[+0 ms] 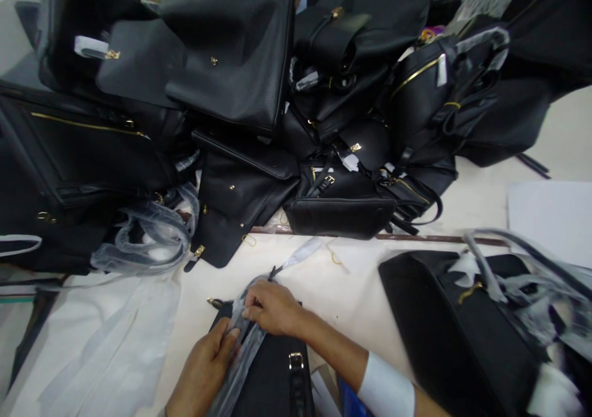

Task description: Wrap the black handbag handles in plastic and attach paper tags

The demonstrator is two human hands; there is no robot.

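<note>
A black leather bag with a gold buckle lies in front of me at the bottom centre. Its strap is wrapped in clear plastic film. My left hand is closed on the lower part of that wrapped strap. My right hand pinches the same strap higher up, near a loose end of film that sticks out towards the pile. A white cuff shows on my right wrist.
A big heap of black handbags with gold fittings fills the far side of the white table. Another black bag with plastic-wrapped handles lies at the right. Clear plastic sheets lie at the left, white paper at the far right.
</note>
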